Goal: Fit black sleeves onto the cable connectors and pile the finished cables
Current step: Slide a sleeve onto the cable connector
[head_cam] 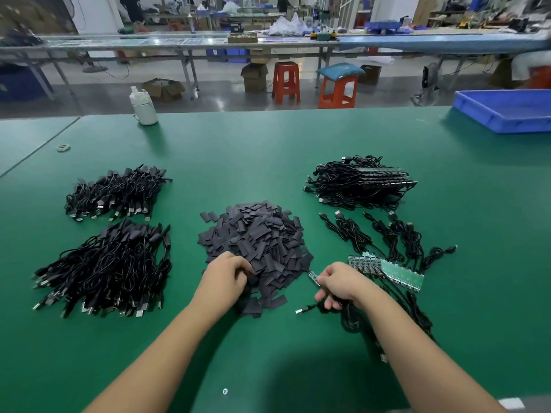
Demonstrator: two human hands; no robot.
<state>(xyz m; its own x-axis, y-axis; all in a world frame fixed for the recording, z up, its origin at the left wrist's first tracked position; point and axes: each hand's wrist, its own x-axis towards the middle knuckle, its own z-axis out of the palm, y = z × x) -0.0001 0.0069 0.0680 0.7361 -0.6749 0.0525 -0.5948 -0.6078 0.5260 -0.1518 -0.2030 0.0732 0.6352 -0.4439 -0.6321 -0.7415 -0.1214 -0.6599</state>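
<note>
Right hand (pixel 340 283) grips a cable (pixel 310 308), its board end (pixel 313 277) pointing far-left; left hand (pixel 228 274) pinches a sleeve (pixel 253 280) at the pile (pixel 256 234).

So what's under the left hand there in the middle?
The left hand rests on the near edge of the heap of black sleeves, fingers curled into them. More sleeves poke out below the wrist. Whether it has pinched one is hidden by the hand itself.
</note>
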